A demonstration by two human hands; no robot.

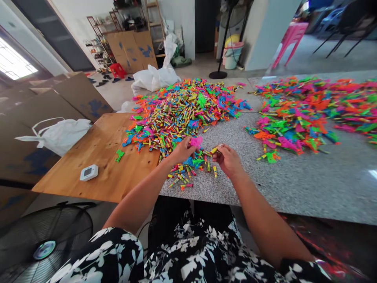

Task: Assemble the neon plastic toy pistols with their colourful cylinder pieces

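In my left hand (183,151) is a pink plastic toy gun (196,141), gripped between thumb and fingers. My right hand (228,160) pinches a small tube with a yellow wrapper (213,150), just to the right of the toy gun and apart from it. Below both hands, loose wrapped tubes (215,171) lie scattered on the grey speckled tabletop (247,196). A large heap of wrapped tubes (179,112) mixed with bright plastic toy guns rises beyond my left hand.
Piles of coloured toy guns with tubes (294,125) spread over the table's right side. On the wooden board (103,157) at left are a green toy gun (119,155) and a small white device with a display (88,173). A black fan (44,243) stands at lower left.
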